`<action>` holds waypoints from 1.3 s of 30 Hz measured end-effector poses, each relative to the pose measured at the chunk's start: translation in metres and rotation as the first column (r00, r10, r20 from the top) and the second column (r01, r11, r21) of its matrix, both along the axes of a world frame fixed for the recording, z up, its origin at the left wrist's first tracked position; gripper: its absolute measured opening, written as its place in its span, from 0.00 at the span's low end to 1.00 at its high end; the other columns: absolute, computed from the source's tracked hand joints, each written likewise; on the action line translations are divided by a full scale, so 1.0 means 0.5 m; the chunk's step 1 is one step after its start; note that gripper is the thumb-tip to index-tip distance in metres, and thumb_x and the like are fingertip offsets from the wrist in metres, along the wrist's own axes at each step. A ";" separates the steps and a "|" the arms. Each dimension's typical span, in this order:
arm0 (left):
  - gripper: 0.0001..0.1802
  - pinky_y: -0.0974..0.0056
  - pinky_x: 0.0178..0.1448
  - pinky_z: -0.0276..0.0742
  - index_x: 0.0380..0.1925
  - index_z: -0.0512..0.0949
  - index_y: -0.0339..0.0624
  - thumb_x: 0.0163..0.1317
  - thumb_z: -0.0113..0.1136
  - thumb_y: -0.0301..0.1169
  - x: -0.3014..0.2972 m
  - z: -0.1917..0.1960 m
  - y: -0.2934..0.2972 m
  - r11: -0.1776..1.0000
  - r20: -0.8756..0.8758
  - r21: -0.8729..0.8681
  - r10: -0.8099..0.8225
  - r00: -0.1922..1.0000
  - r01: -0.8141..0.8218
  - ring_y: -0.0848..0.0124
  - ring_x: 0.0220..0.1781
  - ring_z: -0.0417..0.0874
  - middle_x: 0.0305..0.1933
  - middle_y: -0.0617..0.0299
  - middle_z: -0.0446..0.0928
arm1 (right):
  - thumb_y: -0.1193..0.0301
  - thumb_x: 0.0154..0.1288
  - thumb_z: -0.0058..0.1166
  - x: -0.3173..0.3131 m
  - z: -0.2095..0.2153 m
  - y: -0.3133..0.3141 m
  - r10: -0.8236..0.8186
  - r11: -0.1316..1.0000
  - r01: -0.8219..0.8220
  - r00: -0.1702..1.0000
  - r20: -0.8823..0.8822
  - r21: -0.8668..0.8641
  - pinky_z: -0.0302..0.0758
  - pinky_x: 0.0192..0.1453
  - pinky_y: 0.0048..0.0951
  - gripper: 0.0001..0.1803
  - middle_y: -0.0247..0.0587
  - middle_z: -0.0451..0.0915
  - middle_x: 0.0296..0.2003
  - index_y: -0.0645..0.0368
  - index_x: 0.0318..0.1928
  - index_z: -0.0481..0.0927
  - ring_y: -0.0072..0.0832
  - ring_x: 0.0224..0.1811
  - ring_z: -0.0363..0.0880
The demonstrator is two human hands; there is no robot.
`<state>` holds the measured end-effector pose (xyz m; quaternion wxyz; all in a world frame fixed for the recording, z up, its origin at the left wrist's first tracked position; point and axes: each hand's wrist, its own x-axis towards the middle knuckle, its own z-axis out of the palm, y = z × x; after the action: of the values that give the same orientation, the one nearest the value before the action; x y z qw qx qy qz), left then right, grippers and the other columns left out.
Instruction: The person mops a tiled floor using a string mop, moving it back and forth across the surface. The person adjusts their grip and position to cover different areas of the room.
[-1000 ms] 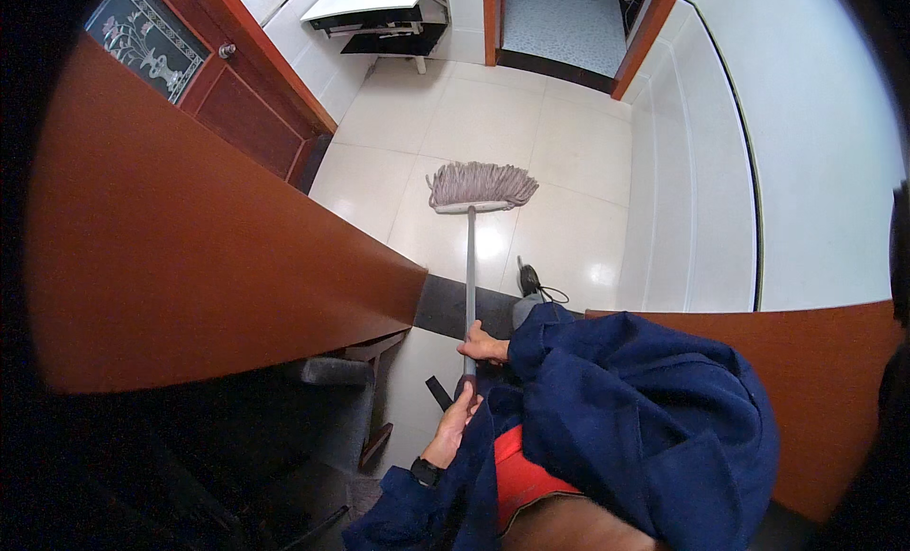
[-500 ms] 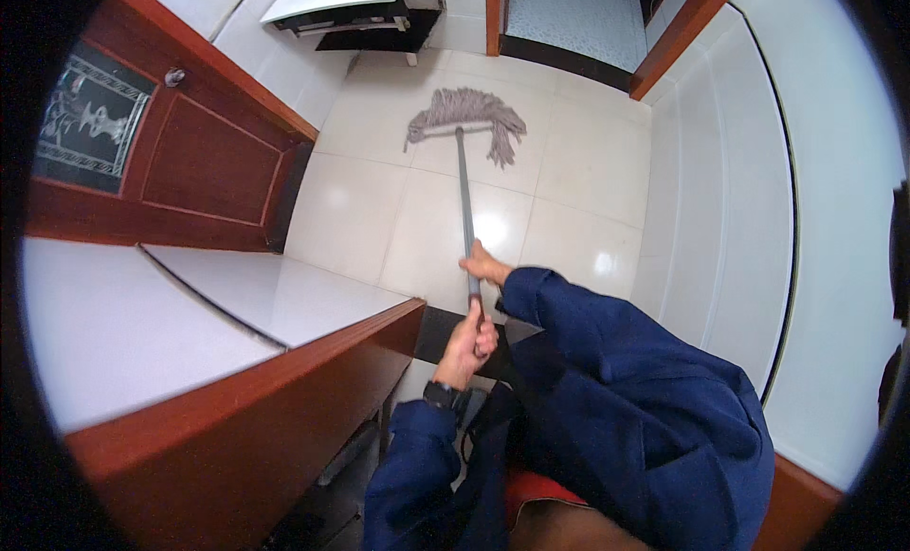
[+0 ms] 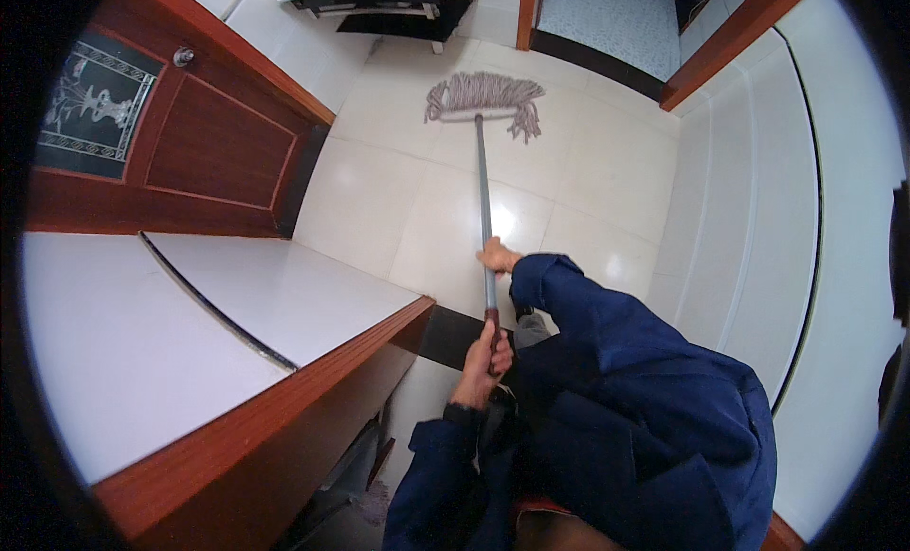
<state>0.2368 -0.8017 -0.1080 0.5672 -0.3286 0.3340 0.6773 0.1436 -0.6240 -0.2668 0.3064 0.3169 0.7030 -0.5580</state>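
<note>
Head view: both hands are closed round the mop handle (image 3: 483, 219). The left hand (image 3: 484, 359) wraps the dark red end of the pole; the right hand (image 3: 497, 258) clasps the grey shaft just above it, its sleeve covering the wrist. The mop head (image 3: 485, 94) lies spread on the pale tiled floor (image 3: 379, 200), far out toward the doorway threshold (image 3: 607, 66) at the top edge. The work looks mid-stroke, pole stretched to full reach; the next move would call for drawing the strands back over the tiles while keeping them flat. A white surface (image 3: 142, 333) with wooden edging fills the left side. The fingertips are too small to make out, and the blue jacket (image 3: 645, 418) hides the person's feet.
</note>
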 end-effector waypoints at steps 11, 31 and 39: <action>0.18 0.76 0.13 0.46 0.29 0.68 0.48 0.60 0.48 0.51 0.398 0.203 -0.498 0.937 0.053 -0.322 -0.121 0.991 0.131 0.82 0.11 0.54 0.16 0.73 0.60 | 0.62 0.56 0.52 0.461 0.110 -0.505 -0.178 0.846 0.163 0.984 0.019 -0.508 0.76 0.15 0.27 0.22 0.45 0.73 0.23 0.74 0.36 0.65 0.31 0.19 0.75; 0.21 0.75 0.15 0.54 0.25 0.69 0.48 0.61 0.42 0.54 0.325 0.167 -0.431 0.902 -0.041 -0.332 -0.308 0.951 0.278 0.80 0.13 0.58 0.14 0.72 0.63 | 0.65 0.57 0.51 0.363 0.141 -0.411 0.019 0.870 0.005 0.999 0.043 -0.493 0.73 0.21 0.25 0.12 0.38 0.74 0.20 0.64 0.27 0.74 0.25 0.21 0.75; 0.22 0.76 0.10 0.48 0.20 0.64 0.48 0.61 0.44 0.53 -0.027 -0.005 -0.049 0.996 -0.190 0.069 0.062 0.980 -0.050 0.81 0.08 0.54 0.12 0.72 0.57 | 0.75 0.55 0.48 0.032 0.084 -0.138 -0.194 0.948 0.162 0.976 -0.094 -0.274 0.75 0.20 0.34 0.09 0.45 0.72 0.22 0.70 0.28 0.66 0.34 0.20 0.78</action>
<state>0.2235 -0.8260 -0.1105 0.5234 -0.2527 0.3559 0.7319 0.1597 -0.6932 -0.2247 0.2515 0.3015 0.6078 -0.6903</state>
